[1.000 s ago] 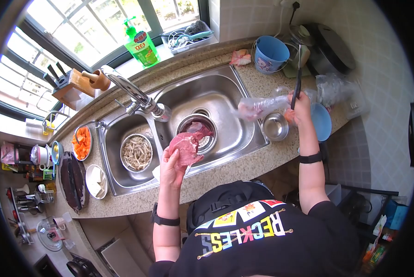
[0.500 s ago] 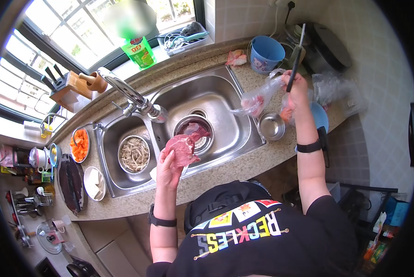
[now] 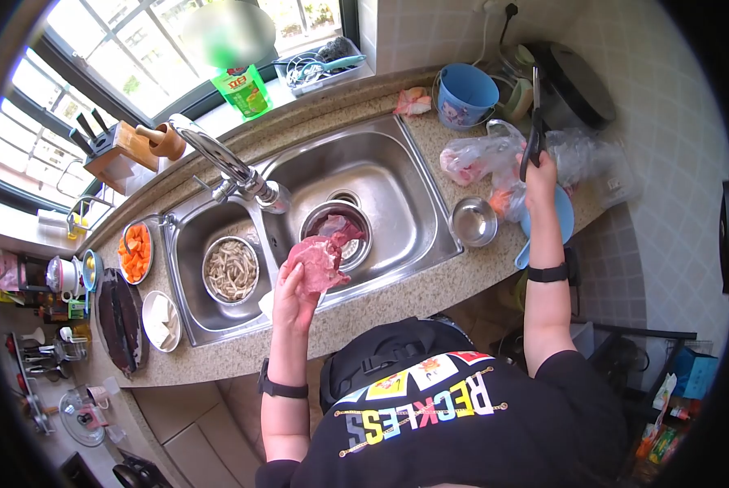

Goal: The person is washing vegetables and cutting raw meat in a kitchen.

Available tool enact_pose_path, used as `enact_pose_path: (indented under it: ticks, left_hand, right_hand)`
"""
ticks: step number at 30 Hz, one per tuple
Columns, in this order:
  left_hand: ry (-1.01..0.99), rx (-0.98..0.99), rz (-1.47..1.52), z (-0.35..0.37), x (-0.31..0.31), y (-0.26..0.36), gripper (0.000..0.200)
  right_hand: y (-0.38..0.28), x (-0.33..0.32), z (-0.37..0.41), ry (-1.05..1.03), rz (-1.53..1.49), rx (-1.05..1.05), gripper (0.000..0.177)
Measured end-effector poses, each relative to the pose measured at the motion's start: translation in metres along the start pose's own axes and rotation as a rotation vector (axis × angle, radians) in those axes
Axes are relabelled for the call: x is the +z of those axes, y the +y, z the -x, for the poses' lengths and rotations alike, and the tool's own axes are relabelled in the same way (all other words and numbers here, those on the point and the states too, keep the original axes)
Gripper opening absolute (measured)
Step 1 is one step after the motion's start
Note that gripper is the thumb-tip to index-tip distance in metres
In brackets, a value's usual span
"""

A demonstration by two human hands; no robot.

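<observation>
Meat (image 3: 322, 267): raw red slice over the near edge of the steel bowl (image 3: 368, 243) in the larger basin (image 3: 401, 183); contact unclear.
Left hand (image 3: 294, 302): thumb and fingers pinching the slice at its side.
Right hand (image 3: 542, 177): wrapped around a black-handled tool (image 3: 535, 140), tip pointing away.
Clear bag (image 3: 480, 154): on the counter (image 3: 413, 297), near the right hand.

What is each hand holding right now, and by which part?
Left hand: slab of raw meat, held at its lower-left edge in the view. Right hand: black-handled tool, held by the handle; exact type unclear.
</observation>
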State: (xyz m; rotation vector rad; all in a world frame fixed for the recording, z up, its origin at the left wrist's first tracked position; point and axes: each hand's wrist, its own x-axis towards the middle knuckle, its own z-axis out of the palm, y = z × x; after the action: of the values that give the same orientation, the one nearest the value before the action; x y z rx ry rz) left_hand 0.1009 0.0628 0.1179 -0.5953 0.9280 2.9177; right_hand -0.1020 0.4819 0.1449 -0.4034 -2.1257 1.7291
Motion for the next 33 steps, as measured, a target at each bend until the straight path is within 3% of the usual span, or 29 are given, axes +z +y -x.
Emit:
enact_pose_path:
  ticks: [4,10,12,13,15,22,25,28,33]
  left_hand:
    - [-0.052,-0.005,0.005,0.001,0.004,0.003,0.037]
    - [-0.081,-0.052,0.094,-0.005,-0.006,0.006,0.036]
    - [-0.032,-0.043,0.081,-0.006,-0.007,0.006,0.036]
    - [-0.031,-0.044,0.077,-0.008,-0.009,0.008,0.036]
    - [-0.024,-0.017,0.048,-0.012,-0.014,0.012,0.034]
    - [-0.063,-0.017,-0.283,-0.029,-0.031,0.06,0.033]
    - [-0.007,-0.025,-0.423,-0.037,-0.034,0.088,0.038]
    - [0.062,0.121,-0.518,-0.045,-0.034,0.11,0.045]
    - [0.112,0.091,-0.459,-0.07,-0.054,0.142,0.069]
  right_hand:
    - [0.0,-0.008,0.016,0.013,-0.029,-0.096,0.022]
    - [-0.042,0.005,0.079,-0.086,-0.135,-0.073,0.014]
    - [-0.045,0.007,0.099,-0.408,-0.288,0.145,0.013]
    - [-0.054,0.018,0.115,-0.444,-0.253,0.038,0.012]
    - [-0.063,0.034,0.143,-0.532,-0.325,0.122,0.012]
    - [-0.022,0.059,0.209,-0.939,-0.652,0.685,0.021]
    - [-0.015,0.066,0.223,-1.042,-0.715,0.803,0.029]
    - [-0.002,0.071,0.231,-1.18,-0.777,0.931,0.057]
    - [-0.005,0.087,0.252,-1.282,-0.827,1.075,0.073]
